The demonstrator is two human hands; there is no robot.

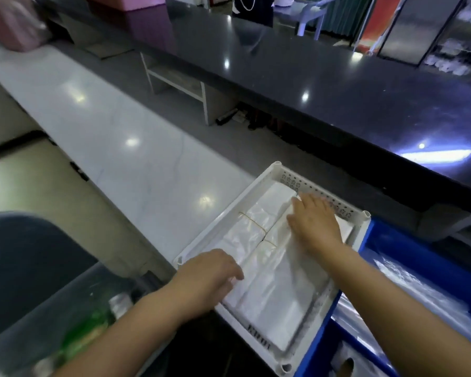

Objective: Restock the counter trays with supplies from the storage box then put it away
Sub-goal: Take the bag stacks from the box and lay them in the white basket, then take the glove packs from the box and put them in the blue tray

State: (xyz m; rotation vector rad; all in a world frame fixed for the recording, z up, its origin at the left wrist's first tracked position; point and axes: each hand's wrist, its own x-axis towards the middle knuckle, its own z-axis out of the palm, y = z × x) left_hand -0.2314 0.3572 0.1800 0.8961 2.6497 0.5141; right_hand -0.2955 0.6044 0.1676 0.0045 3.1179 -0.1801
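Observation:
A white perforated tray (305, 183) sits on the pale counter and holds bundles of clear plastic bags (272, 281) tied with rubber bands. My left hand (210, 273) rests flat on the near left end of the bundles, fingers spread. Farther along, my right hand (314, 221) presses palm down on the far right bundle near the tray's back wall. Neither hand grips anything. A blue tray (370, 240) with more clear bags lies directly right of the white one. At the bottom left, a grey storage box (19, 330) holds blurred green and white packets.
The pale marble-look counter (114, 123) stretches away to the upper left. A raised dark counter top (337, 85) runs along the right, overhanging the trays' far side. A pink bin (8, 23) stands at the far left end. Pale floor shows at left.

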